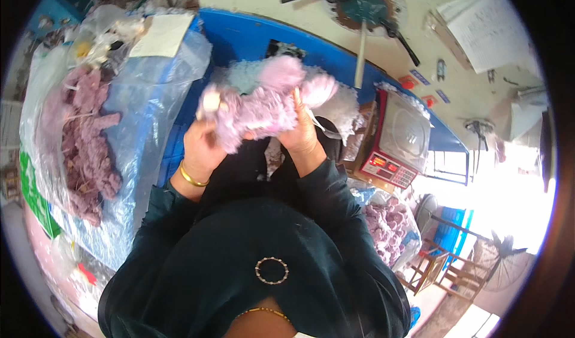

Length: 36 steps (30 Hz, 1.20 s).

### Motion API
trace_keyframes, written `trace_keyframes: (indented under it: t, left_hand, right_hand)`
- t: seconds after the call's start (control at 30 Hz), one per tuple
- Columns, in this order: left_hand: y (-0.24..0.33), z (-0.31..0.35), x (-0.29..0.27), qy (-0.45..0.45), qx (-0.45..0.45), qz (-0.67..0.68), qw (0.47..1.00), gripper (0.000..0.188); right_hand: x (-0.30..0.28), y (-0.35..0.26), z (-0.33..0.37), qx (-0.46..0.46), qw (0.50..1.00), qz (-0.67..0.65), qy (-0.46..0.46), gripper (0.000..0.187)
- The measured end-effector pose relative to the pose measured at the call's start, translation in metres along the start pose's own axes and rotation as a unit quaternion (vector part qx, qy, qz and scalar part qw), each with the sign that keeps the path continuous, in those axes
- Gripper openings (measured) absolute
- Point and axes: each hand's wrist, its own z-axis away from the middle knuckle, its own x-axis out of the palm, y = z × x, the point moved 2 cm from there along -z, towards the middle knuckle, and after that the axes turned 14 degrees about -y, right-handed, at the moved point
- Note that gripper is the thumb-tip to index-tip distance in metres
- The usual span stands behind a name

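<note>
Both my hands hold a fluffy lilac plush toy over my lap. My left hand grips its left end, next to a small cream-coloured patch. My right hand is closed round the other end, thumb up on the fur. Two lighter pink, rounded fluffy parts stick out beyond my right hand, slightly blurred. A white strip, perhaps a tag or ribbon, hangs beside that hand. White fluffy stuffing lies behind and to the right of the toy.
Mauve plush pieces lie in a clear plastic bag at left. A red-framed weighing scale stands at right, with another bag of plush pieces below. Beyond the blue edge is a pale table holding a lever-handled tool and papers.
</note>
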Motion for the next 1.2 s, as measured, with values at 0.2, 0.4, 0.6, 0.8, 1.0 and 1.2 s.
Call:
trace_keyframes:
  t: [0.2, 0.4, 0.6, 0.8, 1.0, 1.2]
  left_hand:
    - [-0.004, -0.033, 0.046, -0.246, -0.132, 0.161, 0.946, 0.066]
    - [-0.002, -0.07, 0.076, -0.115, -0.093, 0.201, 0.968, 0.025]
    - [-0.015, -0.08, 0.086, -0.203, -0.09, 0.151, 0.963, 0.027]
    - [-0.021, -0.085, 0.084, -0.276, -0.11, -0.094, 0.95, 0.036]
    - [0.002, -0.082, 0.098, -0.257, -0.173, 0.026, 0.951, 0.049]
    - [-0.017, -0.068, 0.094, -0.22, -0.271, 0.122, 0.929, 0.03]
  right_hand:
    - [0.034, -0.065, 0.017, -0.077, 0.856, 0.502, 0.101, 0.044]
    - [0.052, -0.1, 0.044, -0.077, 0.922, 0.376, 0.054, 0.062]
    - [0.004, -0.111, 0.069, 0.148, 0.971, 0.185, -0.01, 0.067]
    - [0.006, -0.115, 0.077, 0.224, 0.952, 0.197, -0.074, 0.058]
    - [-0.004, -0.119, 0.081, 0.195, 0.907, 0.372, -0.012, 0.049]
    - [-0.007, -0.106, 0.089, 0.182, 0.948, 0.26, 0.04, 0.053]
